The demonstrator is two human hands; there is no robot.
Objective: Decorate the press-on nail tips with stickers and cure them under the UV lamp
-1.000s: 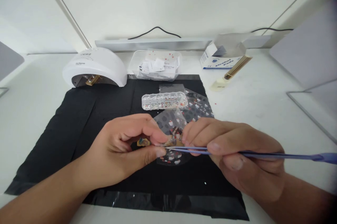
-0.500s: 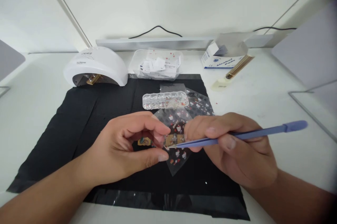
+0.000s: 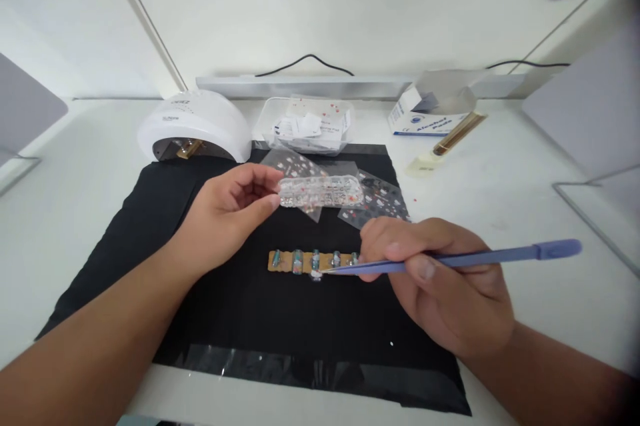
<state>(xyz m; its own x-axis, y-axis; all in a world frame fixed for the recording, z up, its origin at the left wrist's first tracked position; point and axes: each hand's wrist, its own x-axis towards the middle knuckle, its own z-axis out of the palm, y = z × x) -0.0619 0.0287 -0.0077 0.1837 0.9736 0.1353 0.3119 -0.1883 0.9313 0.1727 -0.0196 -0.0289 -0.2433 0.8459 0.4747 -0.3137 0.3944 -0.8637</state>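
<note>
Purple tweezers (image 3: 480, 257), clamped in the right hand (image 3: 445, 286), reach the tan strip (image 3: 307, 261) just below frame centre; black mat (image 3: 240, 313) spreads wide beneath. The left hand (image 3: 225, 213) is at the clear case (image 3: 323, 192)'s left edge, its grip's closure unclear.

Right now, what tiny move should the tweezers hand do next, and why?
Probably nudge the tweezers so the small white piece settles on the third nail from the left. The right hand has the tips at that piece, right by that nail's lower end on the tan strip. It's too small to tell if they touch.
</note>
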